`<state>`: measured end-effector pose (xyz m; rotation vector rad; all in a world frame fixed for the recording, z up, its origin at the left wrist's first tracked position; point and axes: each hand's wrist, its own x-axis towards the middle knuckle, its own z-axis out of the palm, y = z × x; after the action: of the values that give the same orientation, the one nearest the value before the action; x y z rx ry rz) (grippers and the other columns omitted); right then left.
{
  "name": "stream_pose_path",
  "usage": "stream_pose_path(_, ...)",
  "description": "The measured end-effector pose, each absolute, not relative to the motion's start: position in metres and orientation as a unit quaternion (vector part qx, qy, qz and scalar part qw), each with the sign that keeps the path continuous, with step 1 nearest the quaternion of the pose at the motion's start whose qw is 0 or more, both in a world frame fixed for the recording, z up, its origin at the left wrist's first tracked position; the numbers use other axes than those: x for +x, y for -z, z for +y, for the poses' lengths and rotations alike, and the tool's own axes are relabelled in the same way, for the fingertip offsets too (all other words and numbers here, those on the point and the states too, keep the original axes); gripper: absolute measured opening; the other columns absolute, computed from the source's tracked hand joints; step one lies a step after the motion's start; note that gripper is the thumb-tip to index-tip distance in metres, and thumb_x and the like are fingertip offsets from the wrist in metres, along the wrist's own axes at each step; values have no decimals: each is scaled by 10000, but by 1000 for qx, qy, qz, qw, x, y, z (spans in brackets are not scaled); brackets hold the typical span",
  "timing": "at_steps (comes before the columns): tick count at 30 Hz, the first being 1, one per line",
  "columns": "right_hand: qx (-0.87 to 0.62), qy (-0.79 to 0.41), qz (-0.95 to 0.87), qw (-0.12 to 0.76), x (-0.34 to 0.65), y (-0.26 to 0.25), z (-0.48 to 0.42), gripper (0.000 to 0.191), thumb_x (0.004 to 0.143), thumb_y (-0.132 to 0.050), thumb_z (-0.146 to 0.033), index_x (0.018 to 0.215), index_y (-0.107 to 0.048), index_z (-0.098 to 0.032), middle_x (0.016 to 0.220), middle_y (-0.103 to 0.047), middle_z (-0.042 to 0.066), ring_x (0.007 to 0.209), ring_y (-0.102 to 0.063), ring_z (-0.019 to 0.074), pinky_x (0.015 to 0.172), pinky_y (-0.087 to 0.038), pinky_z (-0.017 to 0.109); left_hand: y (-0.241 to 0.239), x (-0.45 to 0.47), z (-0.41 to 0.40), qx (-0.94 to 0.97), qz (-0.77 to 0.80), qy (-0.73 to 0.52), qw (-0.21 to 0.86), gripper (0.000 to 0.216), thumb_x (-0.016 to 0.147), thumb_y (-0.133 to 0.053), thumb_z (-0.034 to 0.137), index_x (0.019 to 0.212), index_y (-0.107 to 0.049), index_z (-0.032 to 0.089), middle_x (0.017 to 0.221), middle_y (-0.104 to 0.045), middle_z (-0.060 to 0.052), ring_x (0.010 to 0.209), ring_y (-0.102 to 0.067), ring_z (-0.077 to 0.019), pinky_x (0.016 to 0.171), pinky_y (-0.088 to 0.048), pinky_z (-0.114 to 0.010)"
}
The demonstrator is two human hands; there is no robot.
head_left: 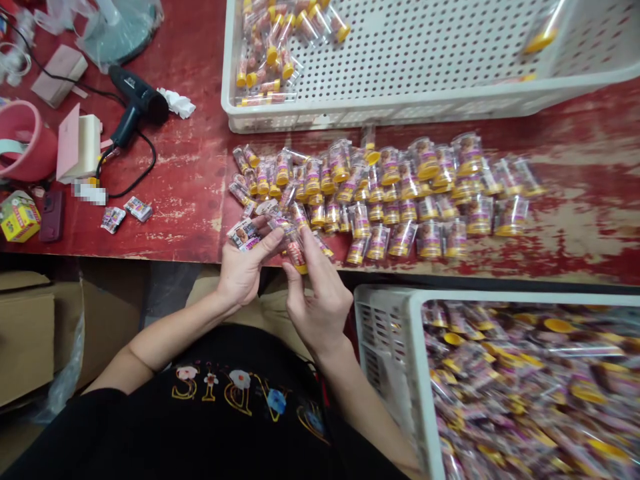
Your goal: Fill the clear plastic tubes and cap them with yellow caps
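Note:
My left hand (243, 267) is closed on a small stack of printed labels (243, 234) at the near edge of the red table (190, 207). My right hand (317, 293) is closed on a small clear tube with a yellow cap (296, 252), held between both hands. Just beyond them, several more yellow-capped tubes (390, 190) lie in rows on the table.
A white perforated crate (450, 100) with several tubes stands at the back. Another white crate (400, 333) full of tubes sits at my lower right. A black heat gun (135, 100), a pink tub (25, 140), small boxes and loose labels (125, 213) lie at left.

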<state>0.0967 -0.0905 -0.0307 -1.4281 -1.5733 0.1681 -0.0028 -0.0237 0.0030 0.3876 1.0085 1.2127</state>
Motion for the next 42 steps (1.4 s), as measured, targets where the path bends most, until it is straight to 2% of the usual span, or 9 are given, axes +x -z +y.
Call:
stream_pose_path(3,-568,-91,-655,491,99,24,-91,704,918,-660,-189,1563,-384,-253,1439,-617,100,1277,-656,237,1079,-575,357,-2,-5,-22,184,458,-522,696,502,570,-928,216,1020,-713,165,880,-759,-6,858,-739,-165,875,-575,-321)
stream_pose_path(8,-530,-89,-641,548,101,22,-89,804,822,-783,-269,1541,-425,-240,1451,-604,126,1303,-632,285,1053,-597,416,-5,-10,-21,185,455,-479,727,555,591,-922,214,1102,-708,177,832,-745,6,829,-743,-179,845,-588,-341)
stream_pose_path(12,-522,-61,-589,613,102,28,-87,656,769,-830,-227,1387,-615,-270,1192,-743,87,1058,-737,238,886,-656,354,-8,-12,-26,190,443,-449,752,581,553,-943,213,1084,-712,168,840,-751,-2,798,-738,-183,833,-601,-360)
stream_pose_path(17,-514,-91,-598,608,107,27,-87,540,838,-758,-165,1352,-643,-286,1250,-720,93,1111,-721,242,911,-634,398,-7,-13,-34,214,439,-460,741,565,575,-939,259,1093,-727,183,901,-757,-18,911,-737,-217,897,-589,-389)
stream_pose_path(22,-528,-79,-524,664,102,25,-88,489,751,-809,-61,1164,-751,-318,1017,-774,20,902,-747,173,791,-624,318,-3,-14,-41,269,426,-464,729,663,625,-926,275,1247,-698,248,956,-752,-18,1113,-699,-256,1043,-519,-405)
stream_pose_path(25,-537,-88,-507,668,99,23,-89,485,757,-796,-46,1149,-756,-329,1029,-772,13,905,-743,166,790,-619,315,0,-16,-43,326,402,-466,717,712,666,-905,317,1331,-654,279,1163,-742,-46,1224,-649,-285,1095,-484,-437)
stream_pose_path(31,-541,-125,-471,686,98,18,-91,441,774,-759,-17,1085,-777,-328,963,-781,-8,836,-747,153,744,-614,304,5,-21,-43,426,395,-457,674,690,704,-881,316,1352,-643,287,1469,-595,-66,1409,-501,-311,1200,-370,-488)
stream_pose_path(37,-548,-123,-452,693,98,17,-92,379,750,-781,-18,1018,-790,-285,916,-779,-3,803,-738,151,730,-607,306,11,-17,-47,427,380,-469,674,740,712,-874,355,1398,-600,306,1448,-610,-64,1360,-547,-305,1178,-397,-500)
stream_pose_path(42,-573,-128,-445,676,98,19,-92,270,771,-783,-87,957,-782,-283,869,-763,-4,770,-732,169,699,-613,332,2,-10,-52,378,408,-481,678,716,708,-877,288,1376,-618,308,1382,-652,-49,1368,-543,-279,1184,-390,-445)
